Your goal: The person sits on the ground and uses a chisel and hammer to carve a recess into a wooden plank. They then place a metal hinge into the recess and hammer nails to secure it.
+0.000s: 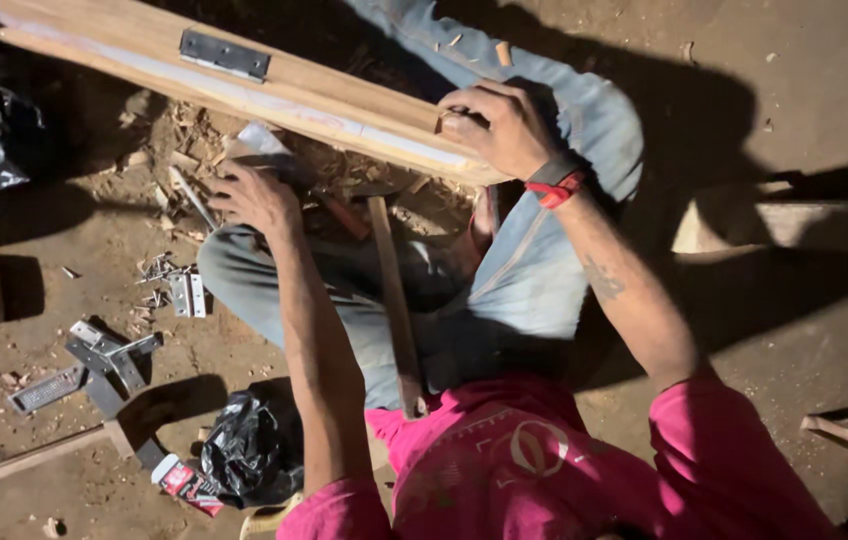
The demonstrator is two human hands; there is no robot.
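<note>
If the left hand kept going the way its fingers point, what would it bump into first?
Probably the pile of wood chips under the long wooden plank. The left hand reaches up that way, though depth is hard to judge here.

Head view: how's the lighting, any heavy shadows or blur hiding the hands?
Head view: warm, hard light from one side throws deep shadows across the dirt floor. The left hand sits half in shade under the wooden plank, so what its fingers touch is unclear. The right hand on the plank end is well lit. The black bag is nearly lost in the dark.
</note>
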